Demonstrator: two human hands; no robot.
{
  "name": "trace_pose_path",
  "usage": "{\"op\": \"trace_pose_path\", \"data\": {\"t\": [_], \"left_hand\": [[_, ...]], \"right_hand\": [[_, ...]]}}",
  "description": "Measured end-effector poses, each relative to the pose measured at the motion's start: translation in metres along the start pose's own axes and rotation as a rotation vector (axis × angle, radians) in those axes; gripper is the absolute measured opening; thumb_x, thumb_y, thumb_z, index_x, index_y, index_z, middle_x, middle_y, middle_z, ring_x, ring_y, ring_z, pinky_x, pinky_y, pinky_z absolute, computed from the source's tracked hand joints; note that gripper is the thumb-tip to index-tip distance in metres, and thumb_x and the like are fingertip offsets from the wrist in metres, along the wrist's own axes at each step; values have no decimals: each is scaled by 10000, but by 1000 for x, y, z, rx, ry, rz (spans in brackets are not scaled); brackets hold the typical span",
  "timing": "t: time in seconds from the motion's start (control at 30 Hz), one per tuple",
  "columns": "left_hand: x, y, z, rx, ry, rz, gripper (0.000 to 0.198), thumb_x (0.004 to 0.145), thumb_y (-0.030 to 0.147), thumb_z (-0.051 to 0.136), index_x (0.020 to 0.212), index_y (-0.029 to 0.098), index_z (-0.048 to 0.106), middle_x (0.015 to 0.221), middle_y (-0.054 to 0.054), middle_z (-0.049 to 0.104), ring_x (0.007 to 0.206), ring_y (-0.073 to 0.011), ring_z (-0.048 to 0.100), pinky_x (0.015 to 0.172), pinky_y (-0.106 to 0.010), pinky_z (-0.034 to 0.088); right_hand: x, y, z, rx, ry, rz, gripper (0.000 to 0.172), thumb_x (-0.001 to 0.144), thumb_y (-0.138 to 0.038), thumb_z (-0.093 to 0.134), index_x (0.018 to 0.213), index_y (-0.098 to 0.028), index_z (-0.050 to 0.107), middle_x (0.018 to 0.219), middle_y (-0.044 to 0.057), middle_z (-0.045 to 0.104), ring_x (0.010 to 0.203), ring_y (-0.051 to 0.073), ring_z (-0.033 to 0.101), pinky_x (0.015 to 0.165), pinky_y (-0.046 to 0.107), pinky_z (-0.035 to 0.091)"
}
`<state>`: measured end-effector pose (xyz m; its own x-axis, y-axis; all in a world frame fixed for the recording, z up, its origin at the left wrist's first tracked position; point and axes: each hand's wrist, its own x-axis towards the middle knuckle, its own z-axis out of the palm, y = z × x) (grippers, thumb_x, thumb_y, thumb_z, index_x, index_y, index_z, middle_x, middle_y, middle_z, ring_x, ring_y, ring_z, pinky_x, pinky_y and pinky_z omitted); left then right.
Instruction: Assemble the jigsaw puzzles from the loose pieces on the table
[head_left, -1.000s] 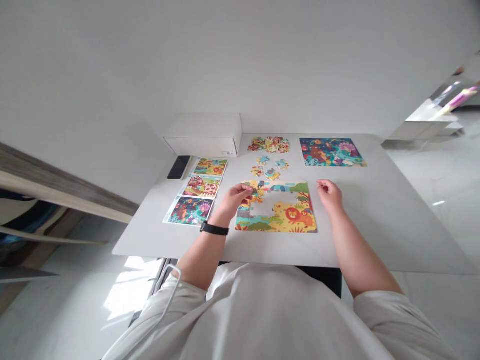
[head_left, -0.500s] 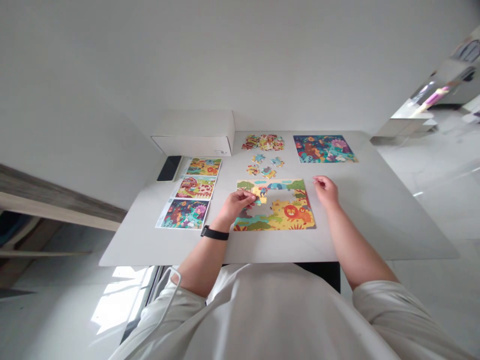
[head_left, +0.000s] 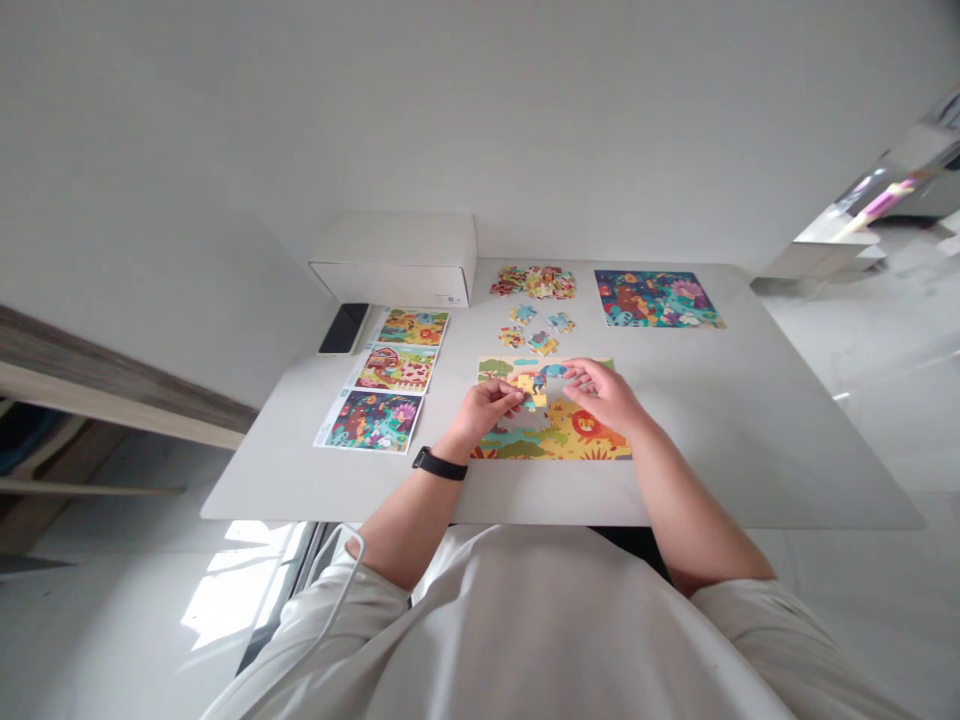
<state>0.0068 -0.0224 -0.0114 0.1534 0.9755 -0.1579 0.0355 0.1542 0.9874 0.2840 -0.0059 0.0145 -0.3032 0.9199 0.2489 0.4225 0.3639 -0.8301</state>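
Note:
My left hand (head_left: 489, 408) pinches a yellow puzzle piece (head_left: 529, 386) with a dark blue patch, above the jigsaw puzzle (head_left: 555, 440). The puzzle shows a lion and green trees, with a gap in its middle where the grey table shows. Over its right side is my right hand (head_left: 606, 394), open, fingers apart and pointing at the piece; it covers part of the puzzle's right side. Just beyond the puzzle lie several loose pieces (head_left: 543, 342), spaced apart.
A heap of pieces (head_left: 541, 282) lies at the back. A dark blue finished puzzle (head_left: 660, 299) is at back right. To the left are a sheet with three pictures (head_left: 393, 368), a phone (head_left: 344, 328) and a white box (head_left: 390, 282) by the wall.
My right hand has moved left from the bare table to above the puzzle, its fingers spreading. My left hand still holds the piece; the view has shifted slightly.

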Motion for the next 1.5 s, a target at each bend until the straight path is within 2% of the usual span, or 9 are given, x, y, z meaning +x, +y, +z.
{"op": "trace_pose_path", "data": {"t": [0.13, 0.2, 0.3, 0.47, 0.67, 0.8, 1.0, 1.27, 1.5], "left_hand": [[-3, 0, 2, 36, 9, -17, 515, 750, 676, 881, 914, 205, 752, 784, -48, 755, 705, -186, 693, 602, -303, 580], [-3, -1, 2, 32, 6, -2, 530, 746, 684, 879, 907, 199, 737, 774, -46, 746, 703, -185, 690, 605, -303, 577], [-1, -1, 3, 40, -16, 26, 557, 742, 695, 876, 924, 195, 710, 765, -41, 735, 691, -177, 681, 617, -298, 570], [-1, -2, 4, 104, 22, 129, 531, 848, 688, 781, 1046, 216, 638, 810, -12, 739, 702, -156, 687, 662, -279, 563], [1, -9, -2, 379, 101, 305, 264, 929, 460, 735, 1021, 215, 698, 1035, -44, 774, 836, -163, 710, 791, -307, 590], [2, -13, -4, 529, 79, 372, 198, 934, 365, 733, 1071, 223, 729, 1117, -56, 786, 917, -186, 717, 857, -335, 596], [-1, -7, -4, 655, 4, 497, 169, 931, 297, 762, 1081, 220, 757, 1139, -74, 786, 1114, -241, 719, 1038, -400, 578], [3, -11, -1, 704, -71, 551, 139, 919, 285, 805, 1051, 238, 797, 1120, -74, 794, 1132, -255, 731, 1094, -442, 569], [2, -17, 1, 815, -69, 579, 181, 910, 336, 840, 1075, 265, 820, 1176, -69, 788, 1184, -273, 709, 1152, -486, 520]], "right_hand": [[-6, -6, 36, -34, 0, -189, 556, 928, -329, 768, 1463, -330, 616, 1468, 104, 655, 1235, 292, 702, 932, 455, 671], [-8, -6, 43, -85, 12, -286, 539, 947, -277, 746, 1465, -336, 613, 1481, 98, 646, 1370, 310, 634, 1079, 510, 621], [-9, -5, 44, -148, 39, -354, 503, 973, -236, 721, 1454, -346, 621, 1425, 83, 682, 1383, 303, 628, 1206, 552, 529], [-10, 2, 39, -187, 44, -365, 476, 975, -262, 743, 1435, -330, 640, 1391, 89, 704, 1335, 304, 658, 1178, 542, 545], [-11, 13, 34, -287, -140, -313, 408, 903, -249, 823, 1297, -303, 733, 1306, 91, 739, 1255, 310, 687, 1128, 543, 556], [-11, 17, 33, -354, -205, -302, 339, 855, -195, 847, 1176, -284, 786, 1253, 93, 745, 1193, 306, 695, 1082, 518, 556], [-13, 16, 35, -435, -217, -267, 221, 863, -233, 864, 1072, -292, 826, 1232, 92, 741, 1176, 304, 686, 1062, 498, 532], [-14, 18, 38, -466, -211, -261, 149, 884, -258, 848, 1026, -304, 840, 1244, 71, 756, 1186, 302, 683, 1087, 522, 498], [-13, 19, 40, -464, -217, -248, 269, 870, -238, 838, 1134, -280, 815, 1214, 75, 779, 1142, 300, 697, 1057, 499, 512]]}}
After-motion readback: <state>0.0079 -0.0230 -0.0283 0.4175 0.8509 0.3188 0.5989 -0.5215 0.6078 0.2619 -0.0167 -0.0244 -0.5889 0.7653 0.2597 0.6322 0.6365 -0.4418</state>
